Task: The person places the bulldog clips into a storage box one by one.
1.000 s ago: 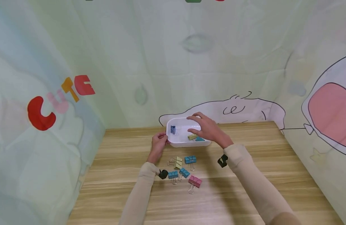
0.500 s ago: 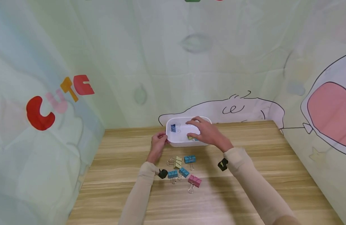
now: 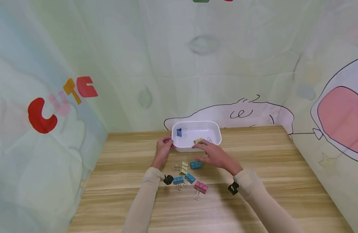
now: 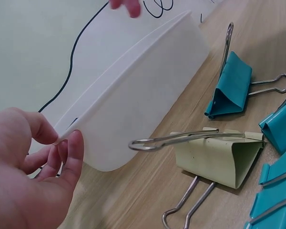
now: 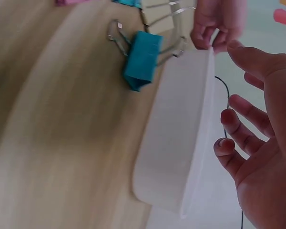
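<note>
White tub (image 4: 143, 95) pinched by left hand (image 3: 163, 150); right hand (image 3: 217, 155) spread wide, empty. Apparently mid-transfer; nearest teal binder clip (image 5: 144, 56) should be pinched.

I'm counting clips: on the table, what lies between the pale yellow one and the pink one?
The head view shows one blue clip between the pale yellow clip and the pink clip.

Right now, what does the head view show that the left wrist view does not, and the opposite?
Only head: the pink clip, the CUTE lettering and the yellow clip inside the white container.
Only left wrist: the palm side of the left hand and a hollow end of the blue clip nearest the container.
Both: that hand pinching the container, the pale yellow clip on the table, and part of the right hand.
</note>
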### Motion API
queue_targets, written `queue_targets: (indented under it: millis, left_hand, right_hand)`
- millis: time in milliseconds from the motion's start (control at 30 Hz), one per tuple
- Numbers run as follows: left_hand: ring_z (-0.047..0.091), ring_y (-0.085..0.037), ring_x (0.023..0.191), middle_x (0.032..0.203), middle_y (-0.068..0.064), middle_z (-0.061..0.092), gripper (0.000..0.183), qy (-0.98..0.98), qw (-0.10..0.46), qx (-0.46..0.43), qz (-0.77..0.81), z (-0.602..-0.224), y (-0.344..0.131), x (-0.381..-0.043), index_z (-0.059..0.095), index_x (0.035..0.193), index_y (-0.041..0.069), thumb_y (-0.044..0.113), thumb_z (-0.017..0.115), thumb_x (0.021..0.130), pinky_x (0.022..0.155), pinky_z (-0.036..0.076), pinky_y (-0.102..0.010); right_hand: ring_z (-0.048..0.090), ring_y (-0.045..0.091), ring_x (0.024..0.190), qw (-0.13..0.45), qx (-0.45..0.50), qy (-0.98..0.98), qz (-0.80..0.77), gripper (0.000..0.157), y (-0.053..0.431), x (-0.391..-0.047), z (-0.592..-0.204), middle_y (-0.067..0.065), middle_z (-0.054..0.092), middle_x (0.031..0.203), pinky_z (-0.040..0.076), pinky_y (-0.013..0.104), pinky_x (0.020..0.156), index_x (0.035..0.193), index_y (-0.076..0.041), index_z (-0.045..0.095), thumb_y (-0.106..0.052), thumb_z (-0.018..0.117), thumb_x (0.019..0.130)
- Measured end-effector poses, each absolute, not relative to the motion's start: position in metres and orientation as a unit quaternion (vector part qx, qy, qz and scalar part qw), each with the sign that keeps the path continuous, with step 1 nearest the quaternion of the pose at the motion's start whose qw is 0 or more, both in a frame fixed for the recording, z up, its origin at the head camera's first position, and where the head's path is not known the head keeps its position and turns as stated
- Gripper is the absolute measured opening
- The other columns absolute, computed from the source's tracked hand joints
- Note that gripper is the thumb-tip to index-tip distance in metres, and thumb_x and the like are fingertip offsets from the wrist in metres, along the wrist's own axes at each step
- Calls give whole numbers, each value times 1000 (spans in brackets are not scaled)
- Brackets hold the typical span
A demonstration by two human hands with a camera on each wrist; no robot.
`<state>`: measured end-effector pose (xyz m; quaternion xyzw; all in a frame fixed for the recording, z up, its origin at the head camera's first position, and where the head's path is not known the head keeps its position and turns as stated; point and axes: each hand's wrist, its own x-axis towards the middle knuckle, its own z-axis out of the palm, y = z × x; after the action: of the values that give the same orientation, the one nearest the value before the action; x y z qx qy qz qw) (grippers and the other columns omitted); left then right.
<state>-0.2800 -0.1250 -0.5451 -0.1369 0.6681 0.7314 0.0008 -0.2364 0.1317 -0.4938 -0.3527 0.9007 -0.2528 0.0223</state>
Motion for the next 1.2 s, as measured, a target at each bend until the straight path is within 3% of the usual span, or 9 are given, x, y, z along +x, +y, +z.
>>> queue_targets:
  millis: [67,400,900,1200]
  left_hand:
    - [66,-26,91,124,-32,60,36,666,0,-137,733,-546,-125,-281,57,134,-16,-2,57,101,75,62,-22]
    - [64,-22,89,124,-30,62,35,671,5,-144,728,-545,-125,-279,59,134,-13,0,57,101,72,60,-19]
    - [65,-26,92,125,-32,60,35,663,2,-139,735,-544,-123,-280,58,134,-15,-2,56,101,74,60,-21]
    - [63,-17,82,122,-29,61,34,670,2,-143,728,-543,-123,-279,59,133,-14,-1,57,101,77,61,-25]
  right_hand:
    - [66,31,110,36,-356,898,-257,47,134,-231,-501,11,64,135,61,44,91,141,-10,66,-30,76,100]
    - [64,28,122,54,-355,899,-249,45,138,-216,-534,8,68,134,56,49,106,137,-10,69,-24,80,95]
    - [67,24,113,39,-347,903,-249,32,133,-223,-565,7,70,124,59,45,101,127,-10,73,-16,78,96]
    - [67,26,116,42,-327,908,-260,25,130,-227,-569,7,71,125,58,46,103,123,-11,74,-16,75,98]
